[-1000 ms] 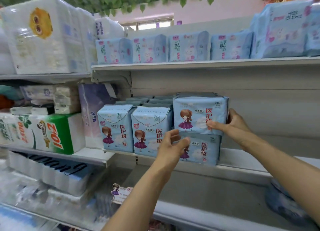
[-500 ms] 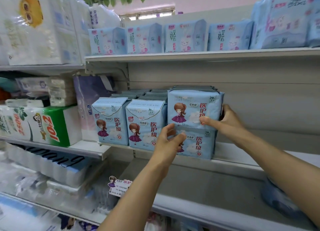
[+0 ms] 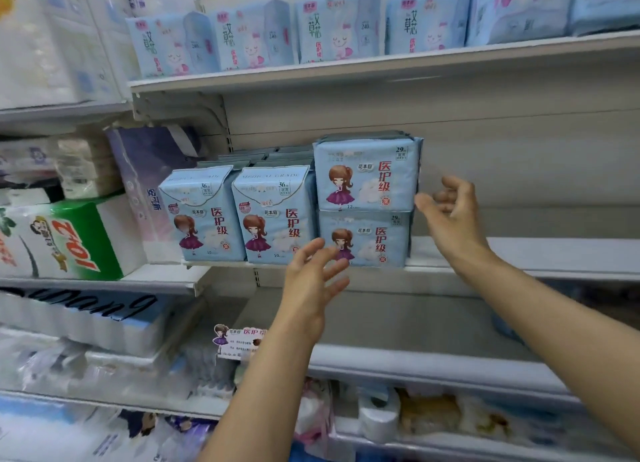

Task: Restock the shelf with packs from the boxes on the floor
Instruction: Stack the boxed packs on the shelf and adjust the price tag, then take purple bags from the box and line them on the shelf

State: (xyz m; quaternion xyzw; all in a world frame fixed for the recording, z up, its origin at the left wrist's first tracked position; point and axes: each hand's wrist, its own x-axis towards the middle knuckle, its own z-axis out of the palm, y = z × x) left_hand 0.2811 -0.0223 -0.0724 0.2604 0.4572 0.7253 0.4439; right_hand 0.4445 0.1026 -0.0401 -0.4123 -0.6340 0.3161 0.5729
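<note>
Shop shelving fills the view, tier upon tier of soft paper goods. Nearest, low at 6 o'clock, the left hand (image 3: 313,281) hovers with fingers spread and loose, grasping nothing, its tips just in front of the lower pack (image 3: 367,238). At 3 o'clock the right hand (image 3: 450,215) hangs just beside the upper pack (image 3: 367,174), fingers loosely curled and empty; motion blur makes it hard to say whether a fingertip brushes the wrapper. The two packs sit stacked at the front edge of the middle shelf (image 3: 519,253), touching the taller packs (image 3: 239,215) at their 9 o'clock. Farther off, toward 12 o'clock, the top shelf (image 3: 381,68) carries its own row.

The stack looks placed, so the step seems to be letting go. Doing it well means drawing both hands straight back without dragging the slippery film, checking that the upper pack sits square over the lower, then filling the bare run of shelf toward 3 o'clock from the boxes, which are out of view.
</note>
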